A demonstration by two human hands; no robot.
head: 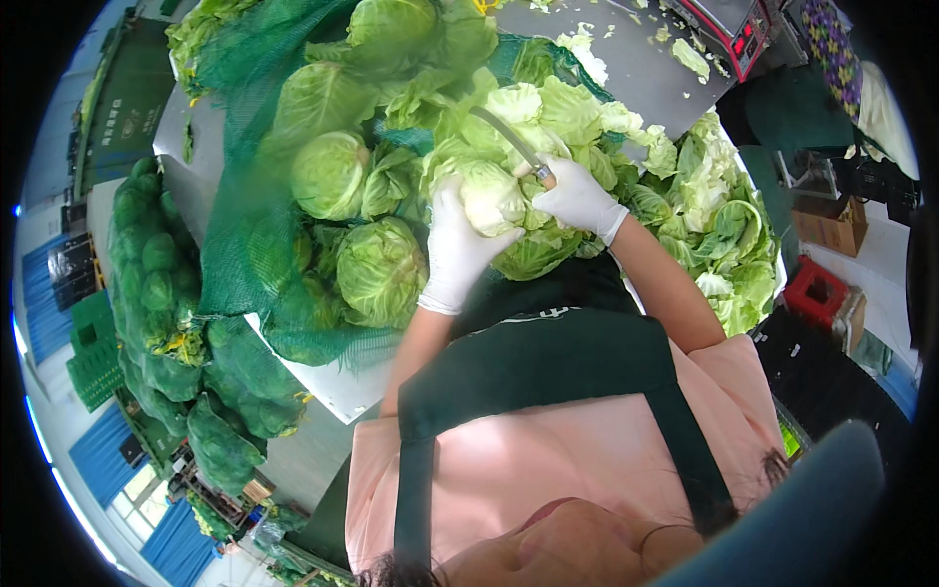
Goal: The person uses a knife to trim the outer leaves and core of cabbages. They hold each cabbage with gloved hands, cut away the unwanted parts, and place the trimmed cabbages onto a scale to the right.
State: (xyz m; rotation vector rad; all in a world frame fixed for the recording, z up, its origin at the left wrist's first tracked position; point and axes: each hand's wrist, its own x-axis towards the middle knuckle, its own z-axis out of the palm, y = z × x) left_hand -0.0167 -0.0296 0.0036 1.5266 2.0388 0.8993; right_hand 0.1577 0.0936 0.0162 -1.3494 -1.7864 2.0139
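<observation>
My left hand (463, 238), in a white glove, is closed around the near side of a pale green cabbage (490, 197). My right hand (576, 192), gloved too, grips the wooden handle of a knife with a curved blade (506, 130); the blade points up and to the left over loose cabbage leaves (568, 110). Under the held head lie more green outer leaves. To the left, whole cabbages (381, 268) rest in an opened green mesh bag (238, 242) on the metal table (352, 381).
A container heaped with cabbage leaves (722, 227) stands at my right. Full green mesh bags (150, 271) are stacked on the left. A digital scale (741, 44) with a red rim is at the far right, beside a person in a dark apron (788, 110). A red stool (814, 290) stands beyond the container.
</observation>
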